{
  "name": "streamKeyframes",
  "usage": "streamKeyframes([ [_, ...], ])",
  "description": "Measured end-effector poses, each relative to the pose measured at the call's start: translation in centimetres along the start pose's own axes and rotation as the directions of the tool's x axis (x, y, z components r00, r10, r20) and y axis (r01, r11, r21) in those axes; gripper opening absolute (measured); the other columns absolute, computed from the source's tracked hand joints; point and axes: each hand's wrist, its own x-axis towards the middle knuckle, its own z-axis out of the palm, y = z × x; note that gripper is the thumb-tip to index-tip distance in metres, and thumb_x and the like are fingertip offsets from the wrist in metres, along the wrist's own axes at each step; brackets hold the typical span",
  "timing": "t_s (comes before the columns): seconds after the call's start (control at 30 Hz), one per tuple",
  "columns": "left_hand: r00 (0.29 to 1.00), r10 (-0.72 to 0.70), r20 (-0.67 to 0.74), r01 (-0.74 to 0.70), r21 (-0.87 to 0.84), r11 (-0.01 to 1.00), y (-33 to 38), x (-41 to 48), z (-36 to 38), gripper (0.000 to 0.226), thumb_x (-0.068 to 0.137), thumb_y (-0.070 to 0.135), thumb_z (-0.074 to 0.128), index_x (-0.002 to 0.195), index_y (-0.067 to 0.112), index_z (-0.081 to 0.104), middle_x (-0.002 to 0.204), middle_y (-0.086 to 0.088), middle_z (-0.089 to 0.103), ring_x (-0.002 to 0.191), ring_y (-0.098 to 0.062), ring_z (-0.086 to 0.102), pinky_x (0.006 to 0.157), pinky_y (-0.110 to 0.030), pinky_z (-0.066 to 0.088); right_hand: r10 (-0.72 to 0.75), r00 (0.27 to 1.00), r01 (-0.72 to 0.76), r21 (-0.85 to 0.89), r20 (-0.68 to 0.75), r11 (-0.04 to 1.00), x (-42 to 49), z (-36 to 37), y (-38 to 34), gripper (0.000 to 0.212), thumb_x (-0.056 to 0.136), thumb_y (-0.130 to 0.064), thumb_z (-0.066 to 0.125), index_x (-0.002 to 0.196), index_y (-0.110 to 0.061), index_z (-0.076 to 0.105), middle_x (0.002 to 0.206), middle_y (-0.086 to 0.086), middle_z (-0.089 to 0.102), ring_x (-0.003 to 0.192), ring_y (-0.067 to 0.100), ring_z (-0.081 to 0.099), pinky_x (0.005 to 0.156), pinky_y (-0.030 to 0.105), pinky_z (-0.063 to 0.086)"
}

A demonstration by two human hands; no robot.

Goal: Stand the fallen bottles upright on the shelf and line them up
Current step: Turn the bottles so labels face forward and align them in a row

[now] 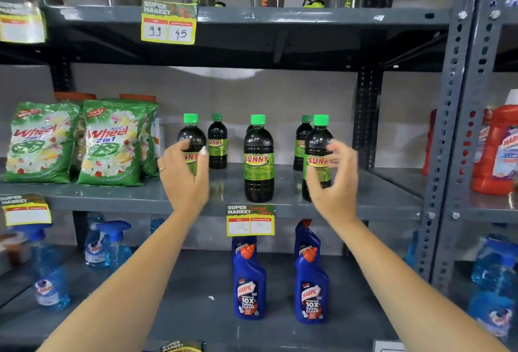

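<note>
- The left hand (183,172) is held with an open grip before the left front bottle (191,138); contact cannot be told.
- The right hand (333,175) is likewise spread before the right front bottle (318,141).
- Dark liquid is contained in all bottles, upright on the shelf (140,197); the middle bottle (258,158) is flanked by both.

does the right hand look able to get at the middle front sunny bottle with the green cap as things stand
Probably yes. The dark Sunny bottle with the green cap stands upright alone at the shelf's front edge, with open gaps either side. The right hand is open beside the neighbouring bottle, and nothing lies between.
</note>
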Motion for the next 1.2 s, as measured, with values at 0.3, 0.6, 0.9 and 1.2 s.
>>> streamKeyframes([
  [0.3,0.686,-0.347,0.639,0.198,0.295,0.935,-8.6,1.6,-3.2,0.105,0.064,0.066,0.077,0.148,0.023,0.032,0.139,-0.002,0.055,0.123,-0.025,0.054,0.099,-0.041,0.044,0.573,0.668,-0.5,-0.284,0.475,0.818,-2.2,8.2,-2.5,0.087,0.062,-0.051,0.084,0.133,-0.021,0.045,0.129,0.0,0.06,0.119,0.021,0.057,0.094,0.036,0.047],
  [0.6,0.743,-0.219,0.633,0.132,0.182,0.974,-9.7,1.3,-3.3,0.067,0.066,0.067,0.073,0.118,0.024,0.066,0.107,0.006,0.072,0.096,-0.015,0.066,0.084,-0.04,0.053,0.59,0.68,-0.512,-0.293,0.435,0.807,-2.2,8.3,-2.6,0.069,0.061,-0.043,0.089,0.119,-0.019,0.061,0.116,-0.001,0.069,0.1,0.014,0.063,0.088,0.032,0.051],
  [0.9,0.788,-0.203,0.581,0.171,0.111,0.979,-9.8,0.5,-3.3,0.062,0.067,0.056,0.081,0.117,0.022,0.068,0.106,0.006,0.073,0.095,-0.009,0.065,0.082,-0.027,0.049,0.61,0.664,-0.524,-0.312,0.432,0.792,-2.3,8.6,-2.6,0.073,0.06,-0.049,0.087,0.123,-0.023,0.06,0.121,-0.002,0.067,0.109,0.017,0.062,0.089,0.033,0.05],
  [1.2,0.764,-0.234,0.602,0.211,0.111,0.971,-9.6,0.6,-3.4,0.064,0.065,0.057,0.082,0.118,0.025,0.067,0.11,0.007,0.072,0.103,-0.007,0.063,0.089,-0.03,0.05,0.585,0.655,-0.515,-0.284,0.478,0.809,-2.1,8.4,-2.2,0.066,0.06,-0.048,0.087,0.118,-0.029,0.062,0.116,-0.005,0.07,0.105,0.014,0.065,0.092,0.039,0.052],
])
